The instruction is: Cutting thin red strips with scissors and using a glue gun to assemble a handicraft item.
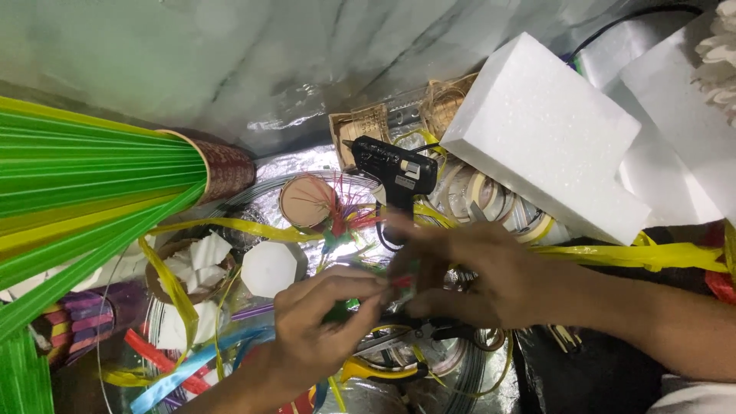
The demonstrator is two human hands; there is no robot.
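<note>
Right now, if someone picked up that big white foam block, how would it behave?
The white foam block would probably feel very light for its bulk and stay stiff. Its grainy surface suggests it dents or crumbles easily. Leaning on the tape rolls, it may slide when nudged.

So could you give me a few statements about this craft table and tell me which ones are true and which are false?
1. Both hands meet over a small red and green piece. True: the left hand and right hand pinch the small red and green piece between their fingertips.
2. The glue gun is white. False: the glue gun is black.
3. A white foam block lies at the upper right. True: the foam block rests there.
4. The long strips on the left are blue. False: the long strips are green.
5. Rolls of tape lie beside the foam block. True: the rolls of tape sit there.
</note>
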